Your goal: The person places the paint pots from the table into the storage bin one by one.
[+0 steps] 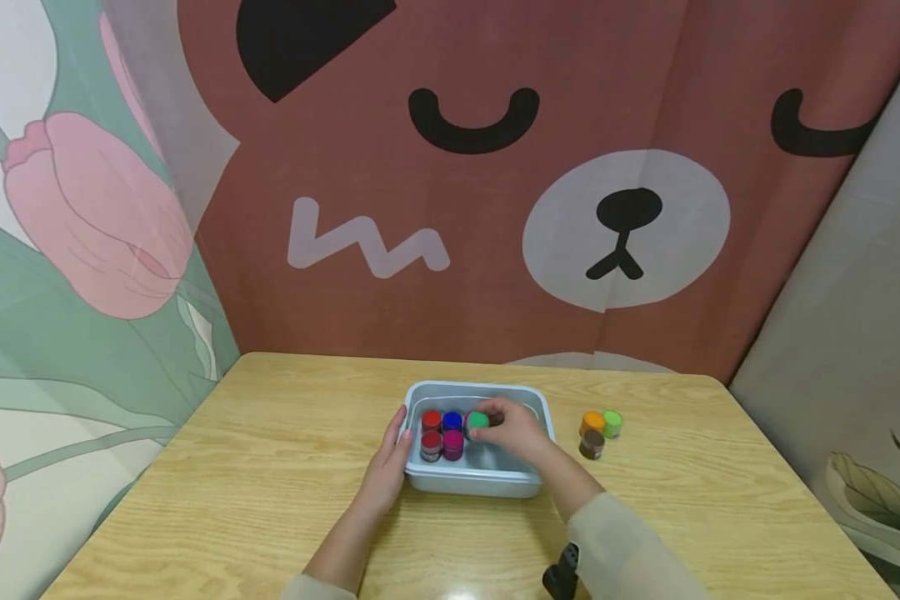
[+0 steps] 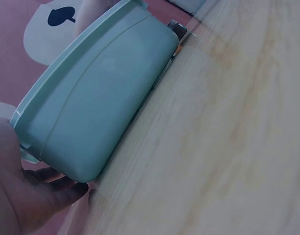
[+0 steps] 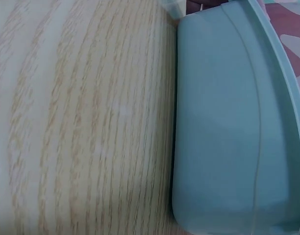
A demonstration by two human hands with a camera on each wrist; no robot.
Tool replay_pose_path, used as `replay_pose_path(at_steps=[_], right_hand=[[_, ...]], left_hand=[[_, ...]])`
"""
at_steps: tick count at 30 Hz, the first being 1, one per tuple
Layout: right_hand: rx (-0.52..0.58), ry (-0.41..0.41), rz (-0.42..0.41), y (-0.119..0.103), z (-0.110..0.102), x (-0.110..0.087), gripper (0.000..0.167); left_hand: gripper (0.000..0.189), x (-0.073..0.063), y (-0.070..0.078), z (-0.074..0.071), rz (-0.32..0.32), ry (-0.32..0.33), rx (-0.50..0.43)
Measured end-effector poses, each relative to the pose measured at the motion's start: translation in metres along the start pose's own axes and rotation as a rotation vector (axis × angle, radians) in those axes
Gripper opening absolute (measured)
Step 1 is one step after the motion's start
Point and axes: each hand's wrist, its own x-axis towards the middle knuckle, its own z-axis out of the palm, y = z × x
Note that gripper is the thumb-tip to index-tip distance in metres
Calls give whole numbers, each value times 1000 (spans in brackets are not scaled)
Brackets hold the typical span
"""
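A pale blue plastic bin (image 1: pixel 472 483) stands on the table. My left hand (image 1: pixel 386 471) grips its left side, thumb at the rim; in the left wrist view, the fingers of the left hand (image 2: pixel 32 196) lie against the bin's outer corner. Over the bin, my right hand (image 1: pixel 516 429) pinches a small green-lidded jar (image 1: pixel 477 421) beside the others; whether it touches the floor is hidden. Inside on the left are two red-lidded jars (image 1: pixel 431 445), a blue-lidded jar (image 1: pixel 452 422) and a magenta-lidded jar (image 1: pixel 453 444). The right wrist view shows only the bin's outer wall (image 3: pixel 218 117), no hand.
Right of the bin, an orange-lidded jar (image 1: pixel 592 422), a light green-lidded jar (image 1: pixel 612 423) and a brown-lidded jar (image 1: pixel 592 444) stand close together on the wooden table (image 1: pixel 270 467). A printed bear curtain (image 1: pixel 480 317) hangs behind the far edge. A black device (image 1: pixel 562 573) is at the right wrist.
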Motion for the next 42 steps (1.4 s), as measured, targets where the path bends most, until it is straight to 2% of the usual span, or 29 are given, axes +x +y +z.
replay_pose_path(at_steps=[15, 26, 42], right_hand=[[-87, -66, -27, -1, 8, 3, 34], [-138, -83, -36, -2, 11, 4, 32], [-90, -75, -12, -2, 12, 2, 34]], left_hand=[[54, 0, -2, 0, 9, 7, 8], [53, 2, -2, 0, -4, -6, 9], [54, 1, -2, 0, -1, -9, -11]])
